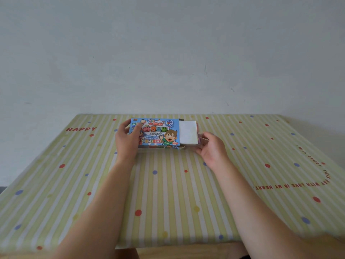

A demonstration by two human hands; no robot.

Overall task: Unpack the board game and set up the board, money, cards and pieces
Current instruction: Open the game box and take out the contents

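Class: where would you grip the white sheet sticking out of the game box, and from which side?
Pinch the white sheet at its right edge, from the right: it lies flat; only that end protrudes from the game box. The left hand braces the other end.

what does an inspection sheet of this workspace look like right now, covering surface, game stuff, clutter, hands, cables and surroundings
surface: table under a striped, dotted tablecloth with red lettering printed near its left and right edges
job's things: game box lies flat at the far middle of the table; an inner stack with a white sheet on top sticks partway out of its right end
clutter: nothing seen
hands: left hand grips the box's left end; right hand pinches the end of the inner stack
cables: nothing seen
surroundings: plain pale wall with a few scuff marks behind the table
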